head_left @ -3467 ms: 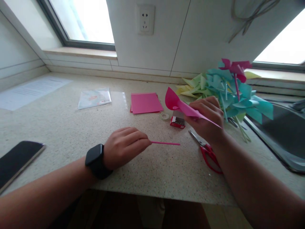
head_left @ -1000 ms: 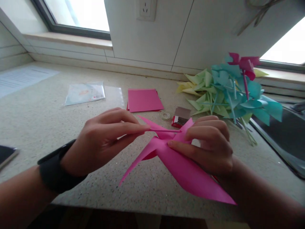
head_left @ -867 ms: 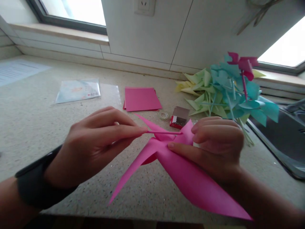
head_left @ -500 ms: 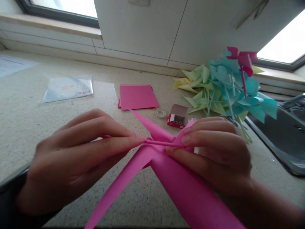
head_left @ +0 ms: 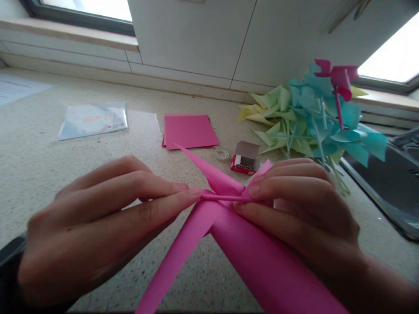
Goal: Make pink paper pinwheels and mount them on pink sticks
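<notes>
- Left hand (head_left: pixel 98 226) low and close to the camera, fingers stretched rightward, thumb and fingertips pinched on the near end of a thin pink stick (head_left: pixel 222 198).
- Right hand (head_left: pixel 301 209) opposite, fingers curled and closed on the folded centre of a pink paper pinwheel (head_left: pixel 255 257); index fingertip resting on the far end of the stick.
- Stick lying level between the two sets of fingertips, across the pinwheel's middle; whether it passes through the paper cannot be told.
- Pinwheel held just above the counter (head_left: pixel 39 161): one pointed blade up and away, one down toward the lower left, a broad blade running off toward the lower right under the right wrist.
- Dark watch strap (head_left: pixel 9 257) just visible at the left wrist, lower left corner.
- Beyond the hands: small red box (head_left: pixel 244 159) with open flap, holding small metal pieces; a little clear tape ring (head_left: pixel 222 154) just beside it.
- Stack of pink paper squares (head_left: pixel 190 131) flat behind the tape ring.
- Clear plastic packet (head_left: pixel 93 120) farther left; printed white sheet (head_left: pixel 16 85) at the far left edge.
- Heap of finished pinwheels (head_left: pixel 310 117) at right rear, yellow-green, teal and one pink on top, sticks pointing toward the sink (head_left: pixel 393 183).
</notes>
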`<state>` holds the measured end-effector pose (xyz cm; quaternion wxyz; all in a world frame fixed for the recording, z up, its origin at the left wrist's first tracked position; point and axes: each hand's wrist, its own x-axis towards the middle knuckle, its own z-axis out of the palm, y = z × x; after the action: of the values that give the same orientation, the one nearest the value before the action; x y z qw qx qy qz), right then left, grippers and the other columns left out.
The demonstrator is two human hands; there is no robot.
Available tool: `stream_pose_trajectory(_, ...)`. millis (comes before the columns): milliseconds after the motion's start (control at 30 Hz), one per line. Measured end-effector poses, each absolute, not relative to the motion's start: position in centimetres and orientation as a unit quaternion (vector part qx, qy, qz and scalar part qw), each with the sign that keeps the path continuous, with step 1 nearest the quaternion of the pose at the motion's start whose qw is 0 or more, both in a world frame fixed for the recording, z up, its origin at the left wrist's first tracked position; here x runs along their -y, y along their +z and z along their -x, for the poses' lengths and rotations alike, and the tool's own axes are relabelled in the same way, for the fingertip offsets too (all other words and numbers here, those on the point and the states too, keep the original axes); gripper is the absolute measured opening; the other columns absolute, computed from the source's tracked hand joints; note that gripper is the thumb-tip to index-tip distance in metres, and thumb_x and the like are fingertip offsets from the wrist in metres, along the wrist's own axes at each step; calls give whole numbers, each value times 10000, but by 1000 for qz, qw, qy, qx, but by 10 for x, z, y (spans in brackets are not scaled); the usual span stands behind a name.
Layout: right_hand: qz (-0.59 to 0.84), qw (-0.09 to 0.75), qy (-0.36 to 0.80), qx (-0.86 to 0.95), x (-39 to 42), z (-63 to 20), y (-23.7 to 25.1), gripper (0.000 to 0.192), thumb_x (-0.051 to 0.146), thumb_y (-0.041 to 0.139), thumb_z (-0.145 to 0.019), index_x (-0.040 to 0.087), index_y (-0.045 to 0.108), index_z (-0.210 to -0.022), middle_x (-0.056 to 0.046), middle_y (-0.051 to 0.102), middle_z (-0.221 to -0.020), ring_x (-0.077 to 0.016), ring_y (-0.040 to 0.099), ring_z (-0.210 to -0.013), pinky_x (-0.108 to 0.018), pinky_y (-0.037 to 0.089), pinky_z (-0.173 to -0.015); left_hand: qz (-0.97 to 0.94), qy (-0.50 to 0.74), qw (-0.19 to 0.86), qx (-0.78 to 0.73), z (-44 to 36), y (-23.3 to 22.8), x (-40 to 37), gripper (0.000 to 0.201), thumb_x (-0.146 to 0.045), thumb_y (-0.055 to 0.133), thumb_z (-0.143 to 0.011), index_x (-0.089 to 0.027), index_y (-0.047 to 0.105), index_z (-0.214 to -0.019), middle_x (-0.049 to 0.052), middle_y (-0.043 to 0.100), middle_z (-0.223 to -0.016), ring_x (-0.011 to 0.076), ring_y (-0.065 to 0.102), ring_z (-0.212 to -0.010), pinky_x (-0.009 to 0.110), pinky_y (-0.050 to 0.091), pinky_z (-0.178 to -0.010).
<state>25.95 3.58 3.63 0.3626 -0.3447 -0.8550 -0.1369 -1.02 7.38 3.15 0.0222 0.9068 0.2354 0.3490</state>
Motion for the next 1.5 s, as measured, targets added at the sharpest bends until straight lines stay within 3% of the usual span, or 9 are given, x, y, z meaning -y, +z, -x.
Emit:
stream_pose_trajectory(200,357,417,-101,830,-37,-256,31,204,132,572,-956,235,743,-919,-51,680,-957,-213,665,-874,-380,604,-743,-906,335,38,-257,10,33,-71,289,-278,563,-984,-327,691,-1238,-58,756,-1042,148,660,-876,243,540,-794)
stream_pose_trajectory(367,316,425,-107,841,-46,-260,30,163,95,659,-895,223,750,-935,-46,673,-928,-213,659,-859,-380,596,-741,-889,357,38,-285,11,29,-69,305,-381,493,-1018,-370,688,-1253,-46,764,-1037,178,681,-867,288,573,-773)
stream_pose_trajectory(533,337,410,-85,843,-46,-260,31,179,111,658,-901,263,751,-917,-40,694,-940,-227,669,-877,-389,601,-751,-940,284,3,-189,24,29,-76,413,-352,586,-969,-322,619,-1380,-40,776,-1104,169,715,-870,233,586,-765)
stream_pose_trajectory(633,329,411,-87,846,-45,-260,31,146,120,660,-905,232,752,-923,-49,698,-942,-222,670,-881,-379,595,-758,-926,303,-14,-224,26,29,-77,413,-380,495,-1010,-336,587,-1410,-24,764,-1149,187,713,-924,267,592,-818)
stream_pose_trajectory(833,325,415,-101,844,-49,-259,30,111,131,666,-918,208,744,-908,-35,684,-928,-186,661,-862,-348,572,-748,-939,283,-25,-193,27,30,-81,447,-303,567,-974,-315,579,-1421,-17,766,-1126,165,717,-909,217,597,-792)
stream_pose_trajectory(1067,341,406,-79,844,-45,-260,30,127,157,647,-930,236,744,-951,-39,707,-962,-210,673,-882,-359,595,-756,-942,277,-16,-188,21,33,-82,406,-272,555,-983,-274,616,-1384,-1,752,-1113,158,691,-917,210,579,-800)
stream_pose_trajectory(1267,351,405,-83,840,-44,-259,28,148,178,620,-946,259,743,-943,-38,712,-949,-220,674,-861,-367,590,-754,-932,293,-6,-212,17,29,-75,354,-310,529,-1004,-314,641,-1340,-23,753,-1055,151,672,-889,226,554,-789)
stream_pose_trajectory(1333,348,400,-81,844,-46,-259,29,161,170,607,-952,254,743,-939,-44,709,-951,-221,668,-864,-375,583,-754,-913,311,-12,-263,17,27,-73,355,-402,474,-1029,-339,636,-1337,-27,736,-1079,158,650,-919,253,537,-820)
stream_pose_trajectory(1500,326,393,-78,856,-50,-260,31,117,131,651,-926,188,753,-932,-62,697,-944,-194,645,-855,-357,558,-753,-913,306,-8,-269,17,25,-68,363,-444,445,-1035,-346,626,-1334,-29,723,-1069,154,632,-893,260,538,-783)
